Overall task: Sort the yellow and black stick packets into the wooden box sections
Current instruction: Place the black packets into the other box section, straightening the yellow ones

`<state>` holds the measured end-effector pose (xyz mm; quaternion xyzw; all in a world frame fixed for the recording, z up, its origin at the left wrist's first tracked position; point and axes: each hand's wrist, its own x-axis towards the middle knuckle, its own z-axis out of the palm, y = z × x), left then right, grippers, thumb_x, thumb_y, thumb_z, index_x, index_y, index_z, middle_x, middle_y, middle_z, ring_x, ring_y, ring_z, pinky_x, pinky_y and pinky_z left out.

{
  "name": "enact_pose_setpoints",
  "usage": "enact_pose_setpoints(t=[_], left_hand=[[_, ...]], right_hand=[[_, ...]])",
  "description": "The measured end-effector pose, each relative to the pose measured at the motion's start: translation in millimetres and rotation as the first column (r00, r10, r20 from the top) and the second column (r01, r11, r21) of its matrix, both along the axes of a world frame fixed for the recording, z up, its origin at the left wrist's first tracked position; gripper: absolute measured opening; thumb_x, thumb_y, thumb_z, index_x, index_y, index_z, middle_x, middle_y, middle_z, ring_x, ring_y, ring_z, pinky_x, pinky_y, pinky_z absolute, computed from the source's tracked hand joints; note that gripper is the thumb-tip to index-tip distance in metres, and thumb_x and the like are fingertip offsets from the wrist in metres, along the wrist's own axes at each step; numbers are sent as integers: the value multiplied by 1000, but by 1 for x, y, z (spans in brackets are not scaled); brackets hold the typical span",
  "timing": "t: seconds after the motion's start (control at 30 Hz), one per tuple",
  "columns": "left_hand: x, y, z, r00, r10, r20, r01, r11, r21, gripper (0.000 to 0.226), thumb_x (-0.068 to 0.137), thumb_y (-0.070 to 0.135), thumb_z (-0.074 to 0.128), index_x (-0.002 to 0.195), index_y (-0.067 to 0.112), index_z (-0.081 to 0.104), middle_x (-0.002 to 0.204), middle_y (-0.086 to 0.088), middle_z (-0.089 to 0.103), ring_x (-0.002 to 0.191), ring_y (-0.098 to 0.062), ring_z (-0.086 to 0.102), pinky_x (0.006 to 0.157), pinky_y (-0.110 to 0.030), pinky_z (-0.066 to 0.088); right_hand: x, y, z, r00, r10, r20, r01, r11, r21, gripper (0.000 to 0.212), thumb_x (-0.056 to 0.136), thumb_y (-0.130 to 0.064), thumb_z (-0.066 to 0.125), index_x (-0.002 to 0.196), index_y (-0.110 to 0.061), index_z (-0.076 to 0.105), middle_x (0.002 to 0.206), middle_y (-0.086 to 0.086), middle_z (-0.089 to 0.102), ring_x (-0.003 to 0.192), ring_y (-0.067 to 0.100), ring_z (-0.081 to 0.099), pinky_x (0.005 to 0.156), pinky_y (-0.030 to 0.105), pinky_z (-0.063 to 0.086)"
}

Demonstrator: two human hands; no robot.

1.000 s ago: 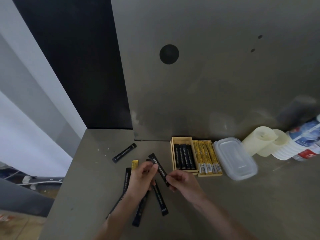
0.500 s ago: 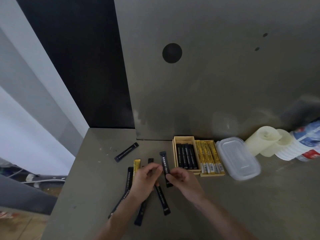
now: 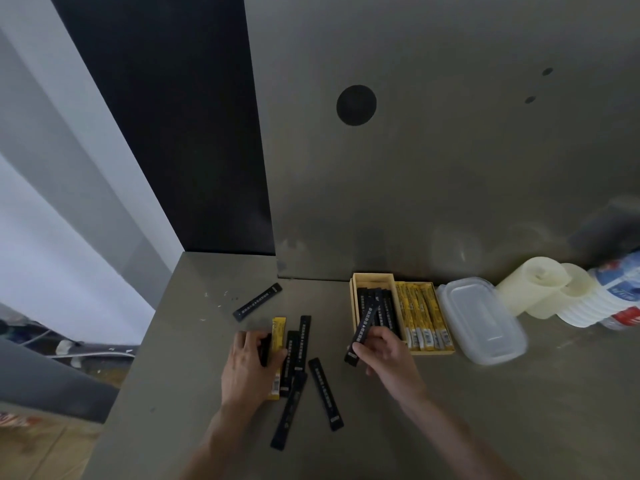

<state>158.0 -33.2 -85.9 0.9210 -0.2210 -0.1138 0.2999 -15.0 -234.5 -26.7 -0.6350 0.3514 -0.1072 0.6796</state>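
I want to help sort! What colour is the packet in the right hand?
Black with small pale print. The head view shows the packet in the right hand.

A food-prep counter: steel worktop (image 3: 485, 393), stacked cups (image 3: 585, 306), plastic container (image 3: 485, 323)

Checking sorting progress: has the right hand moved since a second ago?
Yes. The right hand carried its black packet rightward, now over the wooden box.
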Motion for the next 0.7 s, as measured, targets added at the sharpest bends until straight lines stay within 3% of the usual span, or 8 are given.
enact_pose_setpoints(t=[0.2, 0.37, 0.43, 0.53, 0.6, 0.7], left_hand=[[4, -9, 0, 999, -10, 38, 10, 1000, 4, 26, 88, 54, 64, 96, 30, 58, 96, 10, 54, 89, -11, 57, 70, -27, 49], [7, -9, -2, 999, 1, 46, -2, 1000, 10, 26, 86, 57, 64, 86, 32, 56, 89, 12, 54, 81, -11, 56, 67, -30, 51], [8, -8, -4, 999, -3, 53, 3, 1000, 10, 26, 86, 58, 63, 85, 34, 55, 88, 12, 54, 80, -10, 55, 66, -29, 51], [7, -6, -6, 998, -16, 67, 16, 1000, -5, 26, 85, 58, 64, 83, 34, 53, 86, 14, 53, 78, -7, 54, 62, -25, 47], [7, -5, -6, 998, -23, 63, 23, 1000, -7, 27, 85, 59, 63, 82, 35, 53, 85, 15, 52, 77, -5, 53, 59, -22, 42], [7, -5, -6, 998, -19, 59, 20, 1000, -7, 27, 84, 60, 63, 82, 35, 53, 85, 16, 52, 77, -3, 52, 59, -20, 40]], right_hand=[[-2, -25, 7, 995, -98, -1, 98, 994, -48, 25, 94, -33, 66, 110, -13, 64, 98, 4, 76, 84, 18, 74, 63, 26, 58], [7, -55, 7, 981, -75, -180, 18, 953, -301, 23, 96, -30, 64, 106, -9, 64, 96, 4, 75, 74, 13, 75, 59, 27, 61], [13, -62, 3, 959, -61, -277, -68, 898, -435, 19, 96, -31, 64, 105, -14, 63, 94, -1, 73, 68, 9, 74, 54, 20, 57], [23, -68, -3, 918, -91, -385, -182, 766, -616, 21, 95, -33, 66, 110, -19, 63, 95, -5, 73, 73, 4, 70, 62, 18, 55], [27, -69, -7, 894, -131, -429, -227, 693, -684, 22, 94, -36, 67, 109, -20, 64, 95, -6, 74, 78, 3, 67, 64, 16, 52], [27, -69, -15, 870, -150, -469, -294, 605, -740, 23, 92, -42, 67, 105, -23, 64, 90, -7, 73, 77, 4, 68, 65, 22, 58]])
